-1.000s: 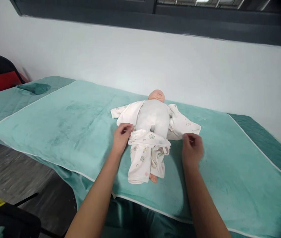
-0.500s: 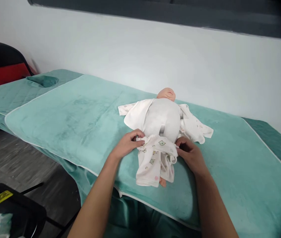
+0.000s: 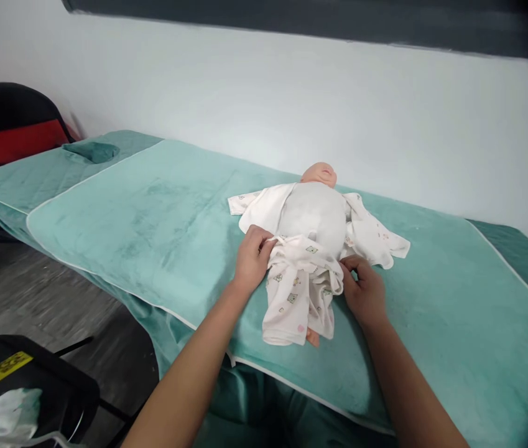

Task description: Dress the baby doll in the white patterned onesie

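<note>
Printed white trousers (image 3: 289,302) are laid between the two hands, the waistband pinched at one side by the left hand (image 3: 255,256), thumb and fingers clamped on the cloth. The opposite side is met by the curled fingertips of the right hand (image 3: 361,287); whether cloth is gripped there cannot be told. The trousers' long axis is run from the waistband toward the wearer, leg ends nearest. Beyond both hands, the doll's grey torso (image 3: 313,211) is flanked by an opened white top (image 3: 264,208), its head (image 3: 319,174) pointed away.
</note>
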Demonstrator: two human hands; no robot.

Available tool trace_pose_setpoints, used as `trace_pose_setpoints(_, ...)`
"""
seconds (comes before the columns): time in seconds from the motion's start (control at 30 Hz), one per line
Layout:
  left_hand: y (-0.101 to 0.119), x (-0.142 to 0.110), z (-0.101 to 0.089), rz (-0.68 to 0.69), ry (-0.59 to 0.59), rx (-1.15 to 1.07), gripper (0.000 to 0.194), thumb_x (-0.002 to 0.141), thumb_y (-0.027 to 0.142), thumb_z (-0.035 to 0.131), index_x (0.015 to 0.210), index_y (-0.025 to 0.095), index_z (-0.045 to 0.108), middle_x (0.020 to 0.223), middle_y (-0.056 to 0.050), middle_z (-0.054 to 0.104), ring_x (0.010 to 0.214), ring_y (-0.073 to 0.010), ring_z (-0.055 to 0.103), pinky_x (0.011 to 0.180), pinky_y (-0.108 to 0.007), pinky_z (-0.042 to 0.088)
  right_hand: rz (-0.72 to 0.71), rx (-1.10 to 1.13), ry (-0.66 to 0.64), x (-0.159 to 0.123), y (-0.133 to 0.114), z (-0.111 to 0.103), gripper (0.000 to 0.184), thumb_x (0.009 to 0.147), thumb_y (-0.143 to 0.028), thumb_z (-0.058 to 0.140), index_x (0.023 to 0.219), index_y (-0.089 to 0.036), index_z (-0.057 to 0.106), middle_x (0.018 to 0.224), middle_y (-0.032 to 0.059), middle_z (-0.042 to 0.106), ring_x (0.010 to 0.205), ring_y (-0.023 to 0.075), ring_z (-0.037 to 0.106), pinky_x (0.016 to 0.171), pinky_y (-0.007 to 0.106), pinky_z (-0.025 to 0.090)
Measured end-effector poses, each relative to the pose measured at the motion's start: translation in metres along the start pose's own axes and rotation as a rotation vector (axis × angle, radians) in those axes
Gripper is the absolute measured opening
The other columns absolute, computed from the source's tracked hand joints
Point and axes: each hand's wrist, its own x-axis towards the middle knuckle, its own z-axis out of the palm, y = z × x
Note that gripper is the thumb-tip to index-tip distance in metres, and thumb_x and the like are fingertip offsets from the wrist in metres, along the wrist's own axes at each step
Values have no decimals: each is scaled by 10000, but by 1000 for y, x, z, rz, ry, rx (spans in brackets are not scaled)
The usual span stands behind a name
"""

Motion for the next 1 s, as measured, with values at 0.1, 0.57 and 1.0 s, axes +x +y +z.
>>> trace_pose_setpoints(0.1,6,8,13,-42,113,21,123,951,280,552,854,215,589,924,-36,591,874,-168,546,788,-297,434,105,75,128,5,3,4,309,920,-426,625,730,-219,497,770,-10,599,733,156,530,705,307,415)
trace_pose_setpoints(0.57,2,5,-9,-502,-407,-451,267,799,266,666,1057,197,665,616,69,473,542,-78,387,550,-219,297,431,422,133,27,10,8,436,841,-564,692,681,-210,496,620,-57,471,608,116,392,572,263,340)
trace_pose_setpoints(1.0,-7,9,-19,-390,-530,-669,261,736,287,823,829,171,609,1032,-32,567,938,-144,515,806,-235,384,415,665,-295,15,16,-21,318,773,-376,799,1008,-241,632,928,3,623,772,160,545,640,270,439)
